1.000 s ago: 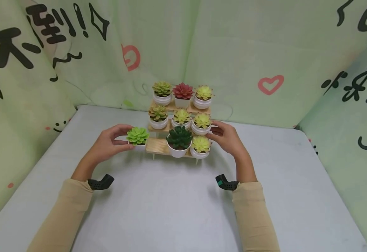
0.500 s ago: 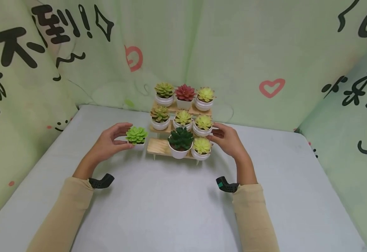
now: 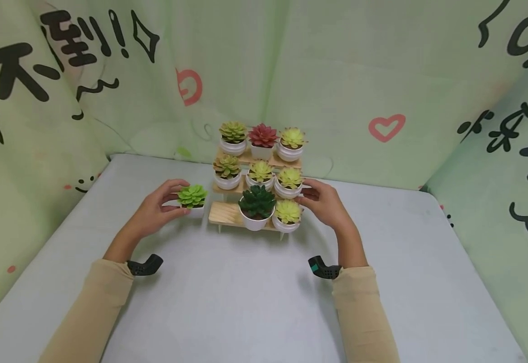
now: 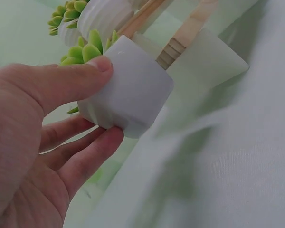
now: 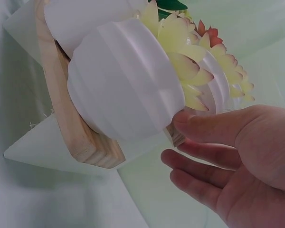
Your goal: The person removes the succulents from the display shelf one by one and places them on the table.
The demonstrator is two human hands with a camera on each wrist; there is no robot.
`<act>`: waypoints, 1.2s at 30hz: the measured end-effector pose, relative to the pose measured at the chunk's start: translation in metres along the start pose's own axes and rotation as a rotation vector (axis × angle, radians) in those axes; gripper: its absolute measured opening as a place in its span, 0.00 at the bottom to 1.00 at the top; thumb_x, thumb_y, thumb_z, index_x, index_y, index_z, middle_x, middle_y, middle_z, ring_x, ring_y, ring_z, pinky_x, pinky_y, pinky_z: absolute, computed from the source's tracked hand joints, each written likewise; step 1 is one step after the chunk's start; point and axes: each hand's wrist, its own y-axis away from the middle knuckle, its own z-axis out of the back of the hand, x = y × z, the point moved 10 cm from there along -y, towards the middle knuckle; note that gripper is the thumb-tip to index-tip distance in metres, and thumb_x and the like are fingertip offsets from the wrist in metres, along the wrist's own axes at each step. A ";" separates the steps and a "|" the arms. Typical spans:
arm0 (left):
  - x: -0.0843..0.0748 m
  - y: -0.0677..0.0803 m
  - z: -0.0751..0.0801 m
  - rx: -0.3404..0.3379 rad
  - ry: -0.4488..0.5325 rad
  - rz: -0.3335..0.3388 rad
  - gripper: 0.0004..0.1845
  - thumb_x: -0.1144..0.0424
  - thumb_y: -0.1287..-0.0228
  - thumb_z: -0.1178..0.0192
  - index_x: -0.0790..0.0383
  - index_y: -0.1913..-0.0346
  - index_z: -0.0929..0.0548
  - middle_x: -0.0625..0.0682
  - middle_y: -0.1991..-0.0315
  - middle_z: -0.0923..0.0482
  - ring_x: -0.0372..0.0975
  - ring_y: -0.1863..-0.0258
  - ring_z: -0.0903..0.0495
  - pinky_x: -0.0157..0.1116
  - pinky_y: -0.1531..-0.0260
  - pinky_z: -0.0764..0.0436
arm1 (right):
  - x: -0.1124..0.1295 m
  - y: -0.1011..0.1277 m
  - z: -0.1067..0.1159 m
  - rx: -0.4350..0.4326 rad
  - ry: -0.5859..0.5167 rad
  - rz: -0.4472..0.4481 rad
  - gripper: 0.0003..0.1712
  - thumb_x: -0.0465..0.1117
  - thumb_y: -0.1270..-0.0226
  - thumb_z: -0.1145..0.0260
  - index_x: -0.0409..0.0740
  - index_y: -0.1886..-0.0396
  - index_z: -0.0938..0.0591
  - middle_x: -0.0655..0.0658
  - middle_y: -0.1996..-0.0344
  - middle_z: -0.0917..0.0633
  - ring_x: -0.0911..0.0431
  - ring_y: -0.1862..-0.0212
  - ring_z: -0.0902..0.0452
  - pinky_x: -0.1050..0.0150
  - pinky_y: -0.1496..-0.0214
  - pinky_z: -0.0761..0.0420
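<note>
Beside stand edge [image 3: 211,214], potted succulent [image 3: 192,199]

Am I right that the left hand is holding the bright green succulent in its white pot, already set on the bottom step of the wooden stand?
Not quite. The left hand does hold the bright green succulent, but the head view shows it beside the wooden stand, left of the bottom step, not on it.
</note>
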 end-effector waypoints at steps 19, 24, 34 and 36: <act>0.009 -0.003 -0.015 0.041 -0.059 0.003 0.28 0.68 0.38 0.35 0.57 0.36 0.32 0.60 0.32 0.35 0.60 0.36 0.30 0.53 0.44 0.19 | -0.002 0.000 0.000 -0.001 0.009 -0.011 0.29 0.38 0.33 0.35 0.44 0.33 0.28 0.39 0.35 0.25 0.44 0.36 0.26 0.51 0.35 0.22; 0.010 -0.004 -0.020 0.052 -0.073 0.002 0.28 0.71 0.39 0.36 0.59 0.37 0.32 0.61 0.32 0.35 0.61 0.36 0.30 0.52 0.45 0.18 | -0.002 -0.001 0.001 -0.004 0.015 -0.009 0.29 0.38 0.33 0.35 0.44 0.33 0.29 0.39 0.36 0.25 0.44 0.36 0.25 0.51 0.35 0.22; 0.016 -0.003 -0.026 0.065 -0.102 0.039 0.27 0.73 0.38 0.37 0.58 0.39 0.32 0.62 0.32 0.35 0.63 0.37 0.30 0.52 0.48 0.17 | 0.000 -0.001 0.000 0.004 0.025 -0.016 0.29 0.39 0.33 0.35 0.45 0.33 0.29 0.40 0.36 0.25 0.44 0.36 0.25 0.50 0.35 0.22; 0.015 -0.004 -0.026 0.057 -0.110 0.036 0.26 0.72 0.38 0.36 0.58 0.39 0.32 0.62 0.33 0.35 0.63 0.37 0.30 0.51 0.48 0.16 | 0.000 -0.001 0.000 0.005 0.027 -0.014 0.29 0.39 0.33 0.35 0.45 0.33 0.29 0.39 0.36 0.25 0.43 0.37 0.25 0.50 0.36 0.21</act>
